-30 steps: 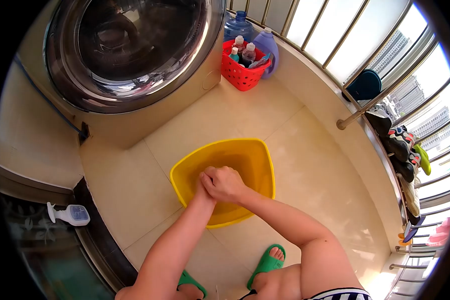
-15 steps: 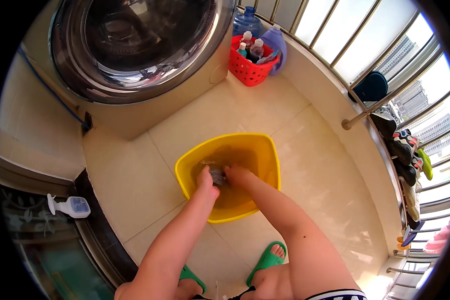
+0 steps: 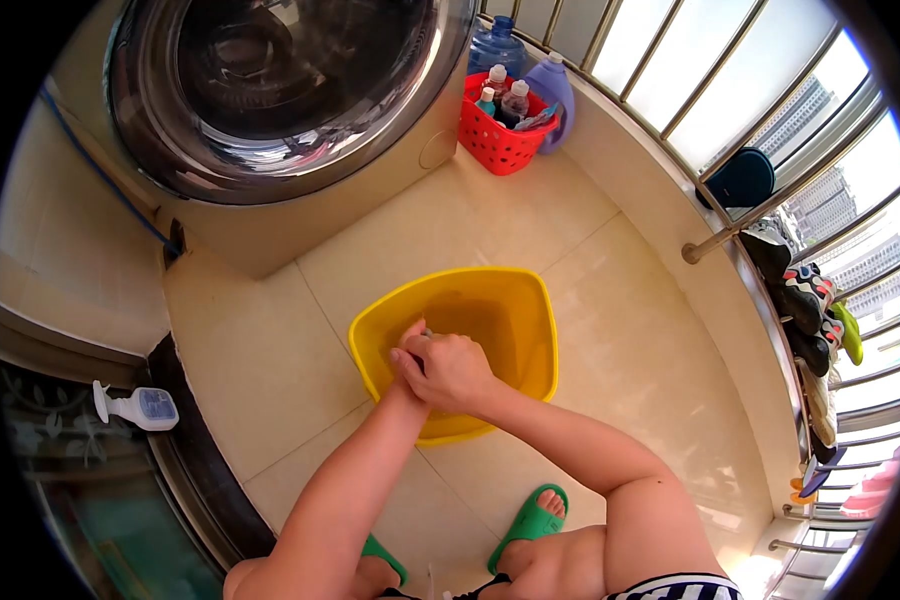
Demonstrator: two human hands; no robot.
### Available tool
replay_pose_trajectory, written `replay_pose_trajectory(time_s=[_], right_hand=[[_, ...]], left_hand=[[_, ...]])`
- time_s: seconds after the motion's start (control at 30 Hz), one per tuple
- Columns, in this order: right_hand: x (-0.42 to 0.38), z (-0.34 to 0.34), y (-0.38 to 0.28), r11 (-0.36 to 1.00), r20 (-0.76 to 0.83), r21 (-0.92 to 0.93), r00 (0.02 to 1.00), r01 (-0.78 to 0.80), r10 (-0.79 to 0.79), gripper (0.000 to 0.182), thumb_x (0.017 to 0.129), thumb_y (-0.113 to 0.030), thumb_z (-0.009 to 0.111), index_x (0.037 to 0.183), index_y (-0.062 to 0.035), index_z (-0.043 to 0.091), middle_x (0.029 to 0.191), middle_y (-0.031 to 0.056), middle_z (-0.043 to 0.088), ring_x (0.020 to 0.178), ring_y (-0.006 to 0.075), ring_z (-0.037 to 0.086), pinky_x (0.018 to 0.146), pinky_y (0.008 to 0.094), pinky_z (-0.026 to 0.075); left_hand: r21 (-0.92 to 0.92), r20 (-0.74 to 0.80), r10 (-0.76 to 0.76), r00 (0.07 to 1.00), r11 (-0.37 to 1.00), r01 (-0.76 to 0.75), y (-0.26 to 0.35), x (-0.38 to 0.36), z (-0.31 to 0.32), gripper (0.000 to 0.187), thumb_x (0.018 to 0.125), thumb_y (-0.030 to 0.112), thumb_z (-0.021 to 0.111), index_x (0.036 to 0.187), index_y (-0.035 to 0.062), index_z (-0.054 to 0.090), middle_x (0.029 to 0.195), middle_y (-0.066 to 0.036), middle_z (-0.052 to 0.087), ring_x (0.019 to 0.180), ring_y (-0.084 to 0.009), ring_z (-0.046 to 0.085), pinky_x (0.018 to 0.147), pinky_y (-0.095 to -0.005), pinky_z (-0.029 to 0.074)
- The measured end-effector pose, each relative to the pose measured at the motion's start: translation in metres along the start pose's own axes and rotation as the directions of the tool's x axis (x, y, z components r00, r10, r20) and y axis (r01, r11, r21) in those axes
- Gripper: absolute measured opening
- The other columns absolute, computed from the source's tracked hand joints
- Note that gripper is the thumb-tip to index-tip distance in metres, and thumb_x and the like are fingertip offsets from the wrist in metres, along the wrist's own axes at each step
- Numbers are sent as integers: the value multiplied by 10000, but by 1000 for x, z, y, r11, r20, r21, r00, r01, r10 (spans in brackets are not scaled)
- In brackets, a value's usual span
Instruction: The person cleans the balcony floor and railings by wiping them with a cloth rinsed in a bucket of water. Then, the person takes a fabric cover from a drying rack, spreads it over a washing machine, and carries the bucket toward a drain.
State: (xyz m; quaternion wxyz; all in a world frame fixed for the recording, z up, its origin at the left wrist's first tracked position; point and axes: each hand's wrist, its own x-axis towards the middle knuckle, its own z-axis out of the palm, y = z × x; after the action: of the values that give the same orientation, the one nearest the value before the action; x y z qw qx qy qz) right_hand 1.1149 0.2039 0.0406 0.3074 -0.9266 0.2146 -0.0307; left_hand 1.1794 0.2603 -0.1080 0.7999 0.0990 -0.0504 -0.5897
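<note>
A yellow basin point(image 3: 515, 300) of water stands on the tiled floor in front of me. Both hands are pressed together over its near left part. My right hand point(image 3: 457, 372) is closed over my left hand point(image 3: 406, 350). Between them they squeeze a small grey cloth point(image 3: 425, 334), of which only a sliver shows above the fingers. My forearms reach in from the bottom of the view.
A front-loading washing machine point(image 3: 270, 90) fills the upper left. A red basket point(image 3: 495, 145) of bottles, a purple jug point(image 3: 555, 85) and a blue water bottle point(image 3: 497, 42) stand beside it. Shoes point(image 3: 805, 300) line the right railing. A spray bottle point(image 3: 135, 408) lies left. My feet wear green slippers point(image 3: 530, 520).
Half a second ago both hands were down in the water with the grey cloth showing between them. Now they are drawn back and up, clasped together over the cloth, as one second ago.
</note>
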Motion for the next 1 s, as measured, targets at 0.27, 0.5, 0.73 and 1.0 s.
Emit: replay_pose_trajectory(time_s=[0.27, 0.5, 0.73, 1.0], right_hand=[[42, 9, 72, 993, -9, -109, 999, -35, 34, 358, 888, -316, 466, 740, -51, 656, 740, 217, 634, 700, 415, 614, 659, 499, 498], [36, 40, 124, 947, 354, -317, 921, -48, 165, 274, 832, -270, 554, 883, -25, 666, 863, 189, 672, 796, 346, 655, 741, 453, 508], [59, 30, 109, 915, 643, -336, 656, -222, 395, 369, 782, -202, 624, 1084, 10, 606, 989, 220, 652, 818, 345, 659, 731, 383, 539], [35, -48, 78, 431, 594, 644, 769, -631, 237, 339, 902, -146, 447, 1193, 0, 545, 875, 145, 650, 721, 234, 656, 685, 342, 551]], left_hand=[[63, -793, 113, 599, 993, -104, -25, 4, 76, 168, 918, 187, 439, 986, 54, 515, 966, -68, 556, 861, -194, 571, 768, -358, 482], [25, -834, 15, 552, 1000, 11, -7, 8, 30, 366, 940, 332, 451, 1186, 64, 497, 1145, -85, 563, 1003, -240, 561, 884, -391, 451], [246, -935, 143, 323, 919, 307, -13, 13, 93, 483, 929, 422, 493, 1258, 68, 488, 1225, -76, 544, 1077, -230, 535, 957, -395, 399], [436, -674, 49, 738, 833, 342, 6, 11, 97, 463, 838, 350, 673, 1183, 79, 526, 1101, -49, 584, 984, -178, 570, 816, -377, 453]])
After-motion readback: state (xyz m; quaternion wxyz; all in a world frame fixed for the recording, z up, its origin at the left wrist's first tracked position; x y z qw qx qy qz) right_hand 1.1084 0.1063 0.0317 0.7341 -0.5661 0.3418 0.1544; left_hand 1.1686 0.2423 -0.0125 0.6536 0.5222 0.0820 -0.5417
